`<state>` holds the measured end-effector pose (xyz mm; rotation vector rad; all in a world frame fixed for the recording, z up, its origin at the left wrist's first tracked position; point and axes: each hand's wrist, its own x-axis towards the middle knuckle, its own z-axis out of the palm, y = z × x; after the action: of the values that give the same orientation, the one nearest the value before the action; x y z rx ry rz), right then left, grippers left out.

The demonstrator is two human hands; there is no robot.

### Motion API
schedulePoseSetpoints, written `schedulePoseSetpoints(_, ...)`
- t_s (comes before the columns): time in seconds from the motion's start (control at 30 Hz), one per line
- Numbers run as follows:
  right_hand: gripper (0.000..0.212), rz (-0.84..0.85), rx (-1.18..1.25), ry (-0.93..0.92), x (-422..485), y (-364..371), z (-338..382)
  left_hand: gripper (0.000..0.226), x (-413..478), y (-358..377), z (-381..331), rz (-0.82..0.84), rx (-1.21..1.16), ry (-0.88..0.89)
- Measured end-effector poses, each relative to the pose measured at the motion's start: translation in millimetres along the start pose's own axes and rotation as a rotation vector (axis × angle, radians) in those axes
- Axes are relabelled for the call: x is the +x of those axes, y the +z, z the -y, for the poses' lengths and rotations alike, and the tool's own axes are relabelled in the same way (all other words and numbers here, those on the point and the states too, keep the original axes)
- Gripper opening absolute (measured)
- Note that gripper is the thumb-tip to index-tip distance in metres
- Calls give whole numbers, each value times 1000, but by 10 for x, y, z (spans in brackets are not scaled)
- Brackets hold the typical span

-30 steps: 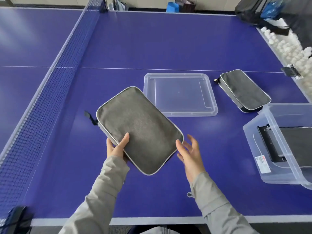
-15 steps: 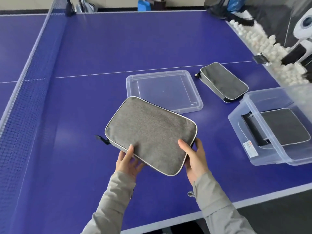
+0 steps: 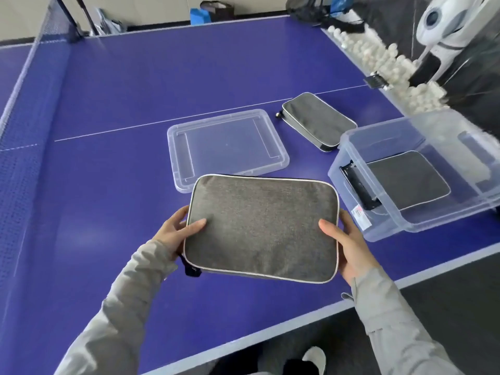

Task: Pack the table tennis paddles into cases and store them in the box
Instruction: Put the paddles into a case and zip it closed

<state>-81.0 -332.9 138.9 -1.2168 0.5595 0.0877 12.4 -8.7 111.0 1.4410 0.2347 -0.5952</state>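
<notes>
I hold a grey zipped paddle case (image 3: 263, 226) with white piping flat above the blue table, level and turned lengthwise across me. My left hand (image 3: 177, 231) grips its left edge, thumb on top. My right hand (image 3: 345, 242) grips its right edge the same way. A clear plastic box (image 3: 405, 220) stands to the right with another grey case (image 3: 408, 180) lying inside. A third grey case (image 3: 318, 120) lies on the table behind the box.
The box's clear lid (image 3: 227, 147) lies upside down just beyond the held case. The net (image 3: 24, 125) runs along the left. Several white balls (image 3: 392, 63) fill a tray at the far right edge, beside a white machine (image 3: 446, 25). The table's near edge (image 3: 270, 336) is close.
The case has been turned from diagonal to level and carried right, toward the box. My right hand went from open beside it to gripping its right edge.
</notes>
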Motion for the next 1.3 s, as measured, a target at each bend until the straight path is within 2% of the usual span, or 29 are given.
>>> schedulePoseSetpoints(0.17, 43, -24, -72, -73, -114, -606, 294, 83, -202, 693, 33, -28, 31, 46)
schedulePoseSetpoints(0.27, 35, -44, -181, -148, -231, -1071, 503, 68, -329, 1174, 85, -35, 19, 99)
schedulePoseSetpoints(0.37, 31, -46, -305, -219, -360, -1560, 700, 65, -435, 1680, 137, -68, 7, 169)
schedulePoseSetpoints(0.53, 55, -154, -310, -317, -404, -2250, 946, 63, -468, 2484, 232, -148, 26, 261)
schedulePoseSetpoints(0.63, 55, -179, -287, -327, -345, -2524, 1098, 51, -441, 2843, 223, -163, 15, 280)
schedulePoseSetpoints(0.77, 56, -188, -269, -332, -132, -2774, 1317, 54, -318, 3127, 125, -136, -34, 268)
schedulePoseSetpoints(0.9, 33, -213, -244, -359, 250, -2974, 1579, 52, -21, 3355, -45, -98, -47, 254)
schedulePoseSetpoints(1.13, 18, -254, -272, -395, 1049, -3311, 2095, 50, 701, 3984, -304, -171, -83, 288)
schedulePoseSetpoints(1.3, 34, -278, -325, -357, 1504, -3586, 2367, 68, 1049, 4444, -410, -169, -38, 249)
